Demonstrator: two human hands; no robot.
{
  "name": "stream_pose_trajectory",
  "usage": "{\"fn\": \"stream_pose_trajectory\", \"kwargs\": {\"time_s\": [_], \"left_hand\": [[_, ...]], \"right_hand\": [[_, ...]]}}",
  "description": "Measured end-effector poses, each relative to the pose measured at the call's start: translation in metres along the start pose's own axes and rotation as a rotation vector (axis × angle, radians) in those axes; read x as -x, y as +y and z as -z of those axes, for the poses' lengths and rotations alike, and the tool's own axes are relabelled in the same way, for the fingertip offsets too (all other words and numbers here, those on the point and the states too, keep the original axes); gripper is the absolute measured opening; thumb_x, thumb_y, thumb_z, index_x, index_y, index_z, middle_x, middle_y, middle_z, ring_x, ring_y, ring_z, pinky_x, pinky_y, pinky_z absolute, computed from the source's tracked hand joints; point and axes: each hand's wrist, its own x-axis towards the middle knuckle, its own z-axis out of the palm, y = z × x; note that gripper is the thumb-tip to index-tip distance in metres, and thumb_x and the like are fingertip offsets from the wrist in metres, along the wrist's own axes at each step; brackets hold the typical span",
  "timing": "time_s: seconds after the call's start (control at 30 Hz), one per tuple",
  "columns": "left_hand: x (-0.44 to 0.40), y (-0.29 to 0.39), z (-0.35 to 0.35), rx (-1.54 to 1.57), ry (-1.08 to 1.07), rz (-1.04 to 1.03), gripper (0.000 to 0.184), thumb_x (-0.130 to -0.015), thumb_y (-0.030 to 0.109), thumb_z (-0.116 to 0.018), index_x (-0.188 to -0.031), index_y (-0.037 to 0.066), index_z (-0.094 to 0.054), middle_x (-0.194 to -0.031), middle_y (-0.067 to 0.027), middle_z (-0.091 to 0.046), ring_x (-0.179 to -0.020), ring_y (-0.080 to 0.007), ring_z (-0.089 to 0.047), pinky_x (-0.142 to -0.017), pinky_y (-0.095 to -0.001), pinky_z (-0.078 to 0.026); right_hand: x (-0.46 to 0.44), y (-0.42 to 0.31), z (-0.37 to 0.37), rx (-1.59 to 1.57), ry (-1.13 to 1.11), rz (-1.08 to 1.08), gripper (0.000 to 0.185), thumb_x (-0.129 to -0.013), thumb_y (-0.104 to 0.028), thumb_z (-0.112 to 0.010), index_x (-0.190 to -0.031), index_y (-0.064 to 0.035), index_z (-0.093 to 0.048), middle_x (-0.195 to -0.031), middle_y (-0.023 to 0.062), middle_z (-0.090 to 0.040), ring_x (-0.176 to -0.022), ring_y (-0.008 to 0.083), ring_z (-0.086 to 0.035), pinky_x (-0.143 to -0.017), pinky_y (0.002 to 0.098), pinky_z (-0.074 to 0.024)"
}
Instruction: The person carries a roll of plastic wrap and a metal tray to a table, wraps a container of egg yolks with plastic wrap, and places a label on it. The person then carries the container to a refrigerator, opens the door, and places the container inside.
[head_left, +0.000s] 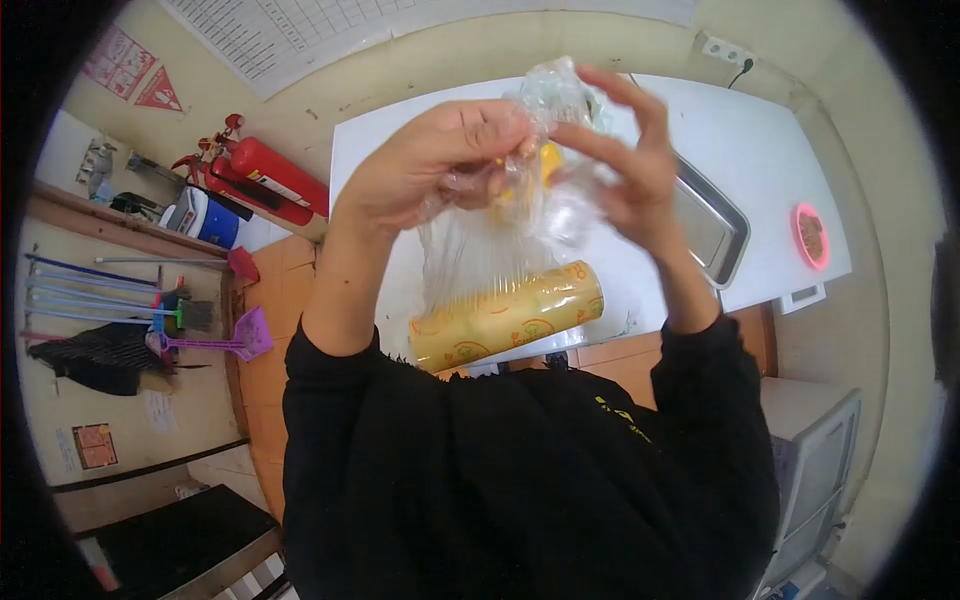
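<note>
No lettering legible: wall chart (300,35), top; red-and-white poster (118,58) and triangular sign (158,92), upper left; label (285,193) on fire extinguisher (262,160), likewise; orange print on cling-film roll (505,318), centre; yellow mark (622,420) on black shirt (530,490), lower right of centre.

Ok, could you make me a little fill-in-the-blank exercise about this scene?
1. The left hand grips clear film above a ____ table.
2. Of the roll and the metal tray, the ____ lies nearer the black shirt.
3. The fire extinguishers are ____.
4. The bowl stands to the ____ of the tray.

Missing words: white; roll; red; right.
</note>
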Motion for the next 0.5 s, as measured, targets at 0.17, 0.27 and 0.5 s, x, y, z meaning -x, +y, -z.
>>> {"fn": "stream_pose_trajectory", "kwargs": {"time_s": [0.17, 0.27, 0.5], "left_hand": [[-0.018, 0.027, -0.003, -0.632, -0.021, -0.079, 0.03, -0.075, 0.032, -0.061, -0.087, 0.006, -0.051, -0.067, 0.001, -0.046, -0.051, -0.0004, -0.038, -0.043, -0.0136, -0.028], [-0.03, 0.042, -0.012, -1.239, 0.074, -0.184, 0.035, -0.067, 0.032, -0.067, -0.088, 0.007, -0.053, -0.068, 0.0013, -0.045, -0.059, -0.003, -0.042, -0.051, -0.0155, -0.034], [-0.026, 0.078, -0.005, -0.837, 0.387, -0.405, 0.028, -0.079, 0.032, -0.059, -0.075, 0.005, -0.059, -0.049, 0.0079, -0.044, -0.042, -0.0007, -0.032, -0.039, -0.0157, -0.022]], "right_hand": [[-0.058, 0.027, 0.028, -0.716, 0.211, -0.306, 0.022, -0.086, -0.02, -0.045, -0.089, 0.0008, -0.054, -0.078, 0.0123, -0.055, -0.066, 0.0195, -0.052, -0.057, 0.0304, -0.0411], [-0.098, 0.037, 0.039, -0.383, 0.339, -0.275, 0.024, -0.088, -0.024, -0.046, -0.087, -0.002, -0.056, -0.053, -0.0015, -0.05, -0.04, 0.0038, -0.043, -0.031, 0.0156, -0.0332], [-0.167, 0.05, 0.032, 0.212, 0.398, -0.007, 0.026, -0.081, -0.028, -0.056, -0.068, -0.0053, -0.058, -0.046, -0.0038, -0.044, -0.034, 0.0034, -0.033, -0.032, 0.0164, -0.0266]]}}
